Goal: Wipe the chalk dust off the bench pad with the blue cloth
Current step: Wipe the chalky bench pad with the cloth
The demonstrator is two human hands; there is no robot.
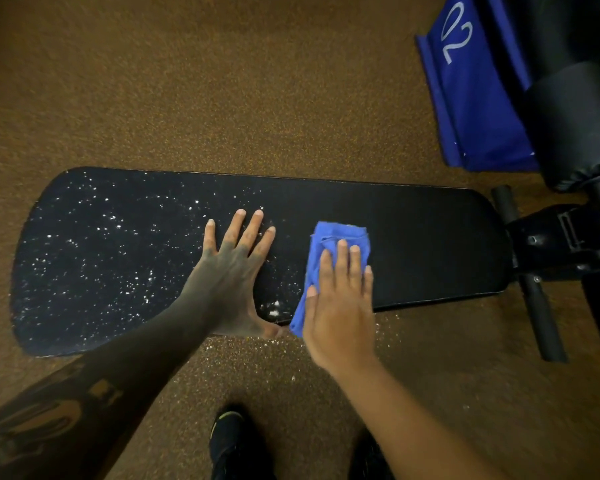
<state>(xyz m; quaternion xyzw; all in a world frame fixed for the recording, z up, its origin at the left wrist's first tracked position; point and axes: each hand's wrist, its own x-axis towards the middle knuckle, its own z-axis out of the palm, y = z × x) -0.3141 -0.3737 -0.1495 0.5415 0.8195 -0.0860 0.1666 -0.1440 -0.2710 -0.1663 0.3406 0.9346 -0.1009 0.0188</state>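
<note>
Bench pad [413,237] wants long leftward sweeps, I judge: chalk dust [94,244] covers its left half. Left hand [229,271] braces flat, fingers spread, holding nothing; right hand [340,306] presses the folded blue cloth [336,233] mid-pad with straight fingers. Speckled brown floor [222,98] lies beneath, blue fabric [475,98] nearby.

Left hand [231,275] flat, fingers [248,233] spread; right hand [342,306] flat, palm down.
</note>
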